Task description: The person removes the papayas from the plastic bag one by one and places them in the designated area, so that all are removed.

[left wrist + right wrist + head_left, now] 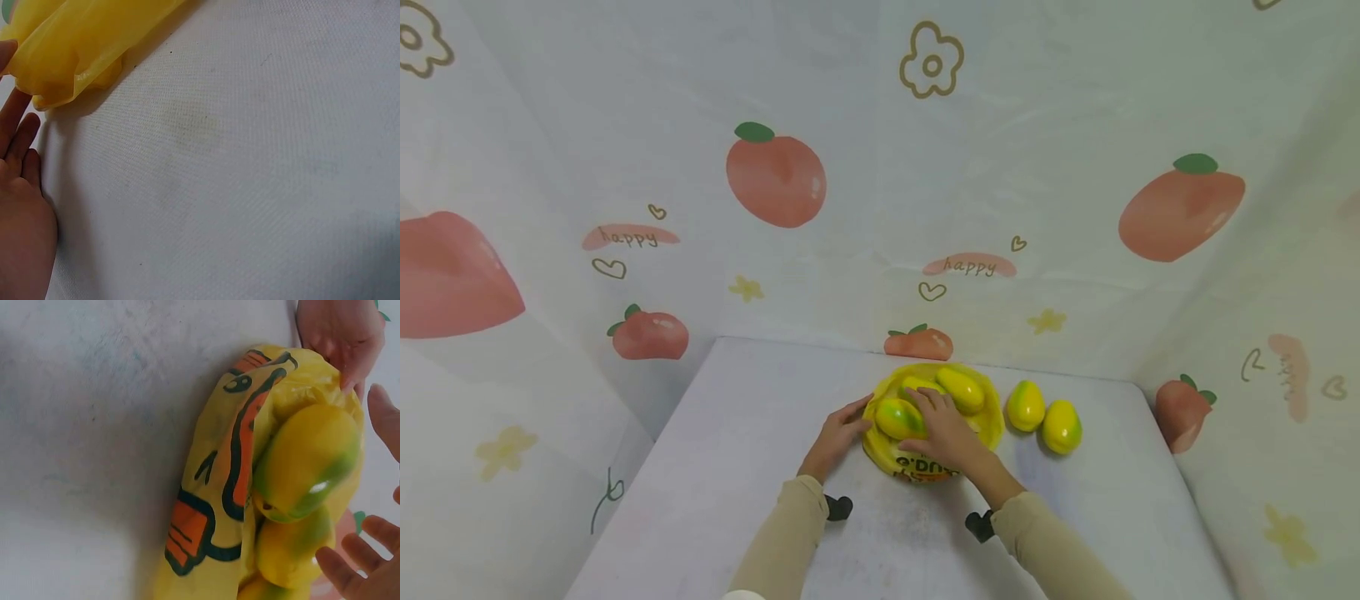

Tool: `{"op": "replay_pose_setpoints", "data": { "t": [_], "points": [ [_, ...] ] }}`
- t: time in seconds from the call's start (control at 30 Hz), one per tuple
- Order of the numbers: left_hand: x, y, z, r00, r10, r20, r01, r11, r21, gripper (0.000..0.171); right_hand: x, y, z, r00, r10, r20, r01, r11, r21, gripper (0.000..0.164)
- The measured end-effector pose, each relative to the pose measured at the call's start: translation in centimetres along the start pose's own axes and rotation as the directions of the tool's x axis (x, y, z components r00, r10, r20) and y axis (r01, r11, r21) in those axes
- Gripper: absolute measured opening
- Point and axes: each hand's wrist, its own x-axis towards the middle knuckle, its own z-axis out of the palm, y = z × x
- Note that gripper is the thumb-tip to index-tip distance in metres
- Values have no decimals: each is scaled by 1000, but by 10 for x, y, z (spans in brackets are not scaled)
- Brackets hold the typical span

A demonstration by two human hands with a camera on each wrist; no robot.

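Observation:
A yellow plastic bag [880,454] with printed lettering and an orange-and-black cartoon lies on the table, its mouth spread wide. Inside it are three yellow-green mangoes [898,419], lying close together. At the bag's left rim, my left hand [835,442] pinches the edge; the left wrist view has the yellow film [87,44] between thumb and finger. Above the mangoes reaches my right hand [951,433], fingers spread and holding nothing. From the right wrist, its fingers [369,550] show beside the nearest mango [309,459]. Part of the fruit is hidden under this hand.
To the right of the bag, two more mangoes, one farther back [1026,406] and one nearer [1062,427], lie side by side on the white table [715,467]. A pale cloth [865,167] printed with peaches and flowers hangs behind and along both sides.

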Motion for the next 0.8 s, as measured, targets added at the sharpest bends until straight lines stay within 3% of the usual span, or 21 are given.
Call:
{"op": "replay_pose_setpoints", "data": {
  "t": [0.37, 0.57, 0.8],
  "points": [
    [0, 0, -1, 1000, -10, 4, 10, 1000, -6, 50, 6, -4, 7, 999, 15, 34, -17, 999, 49, 90],
    [1, -1, -1, 1000, -11, 5, 10, 1000, 15, 50, 8, -7, 10, 995, 60, 77, -65, 996, 65, 90],
    [1, -1, -1, 1000, -15, 0, 15, 1000, 23, 49, 9, -7, 17, 997, 61, 54, -63, 998, 28, 87]
  ]
}}
